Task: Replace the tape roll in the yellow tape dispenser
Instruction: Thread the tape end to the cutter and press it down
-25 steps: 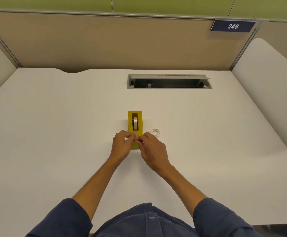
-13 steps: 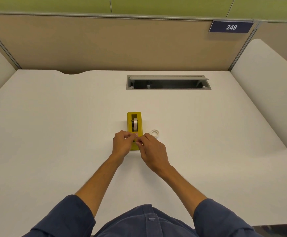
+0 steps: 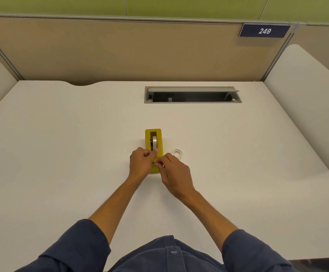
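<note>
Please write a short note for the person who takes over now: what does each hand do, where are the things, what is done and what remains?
Left hand: at the near left of the yellow dispenser, fingers pinched above it.
Right hand: at the near right, fingertips pinched over the cutter end. Whether they grip tape is too small to tell.
Tape roll: seated upright in the dispenser's slot.
White ring: flat on the desk, right of the dispenser, apart from it; probably the old core.
Done: a roll is in.
Left: likely bring the tape end to the cutter.
</note>
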A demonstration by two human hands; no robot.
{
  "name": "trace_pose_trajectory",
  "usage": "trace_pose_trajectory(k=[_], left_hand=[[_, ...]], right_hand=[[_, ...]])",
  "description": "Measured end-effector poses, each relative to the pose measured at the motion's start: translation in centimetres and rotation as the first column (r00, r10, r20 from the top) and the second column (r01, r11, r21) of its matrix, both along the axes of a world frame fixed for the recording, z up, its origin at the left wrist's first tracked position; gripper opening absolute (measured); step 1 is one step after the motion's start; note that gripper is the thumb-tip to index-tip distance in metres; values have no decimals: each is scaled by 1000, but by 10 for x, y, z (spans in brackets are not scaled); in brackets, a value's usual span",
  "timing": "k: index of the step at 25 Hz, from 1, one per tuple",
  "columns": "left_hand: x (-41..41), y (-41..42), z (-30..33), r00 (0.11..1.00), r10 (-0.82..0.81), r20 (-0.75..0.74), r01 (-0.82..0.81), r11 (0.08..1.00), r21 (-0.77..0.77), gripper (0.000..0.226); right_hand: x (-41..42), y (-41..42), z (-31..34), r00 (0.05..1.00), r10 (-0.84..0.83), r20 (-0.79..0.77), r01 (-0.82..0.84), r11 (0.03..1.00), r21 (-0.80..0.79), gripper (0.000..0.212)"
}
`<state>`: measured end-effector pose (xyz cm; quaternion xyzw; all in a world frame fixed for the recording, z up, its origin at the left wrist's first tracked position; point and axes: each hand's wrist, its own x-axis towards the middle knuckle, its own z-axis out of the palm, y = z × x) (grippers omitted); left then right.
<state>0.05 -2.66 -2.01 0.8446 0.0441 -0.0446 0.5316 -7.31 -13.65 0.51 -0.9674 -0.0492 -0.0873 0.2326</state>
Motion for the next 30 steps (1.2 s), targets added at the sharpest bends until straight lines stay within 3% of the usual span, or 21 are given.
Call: trace_pose_trajectory(k=[3,5,8,11,16,19,22,30], left_hand=[[3,-1,-2,1000,20,-17,-20,999,28,16],[4,-2,-4,1000,19,-18,-19,999,30,17],[4,2,-3,1000,-15,21,14,999,50,36],[-3,6,-7,981,-120,150,89,975,202,56],[0,11,-15,945,-148,293,57,953,298,23],[13,15,-17,935,-248,254,128,903,411,49],[27,16,-15,891,-389,233,226,827,515,56],[41,15,-10,887,-392,243,274,872,406,36]], right_hand=[[1,-1,0,1000,-4,-9,4,1000,11,23],[1,-1,1,1000,-2,-10,2,1000,6,23],[1,-1,3,1000,-6,-5,6,1000,10,23],[3,-2,6,1000,-20,19,20,1000,24,21],[8,-3,12,999,-35,20,35,999,25,21],[12,-5,19,999,-33,26,33,999,28,23],[17,-8,26,999,-22,27,21,1000,19,24],[32,-14,35,999,-8,51,11,999,-50,20]])
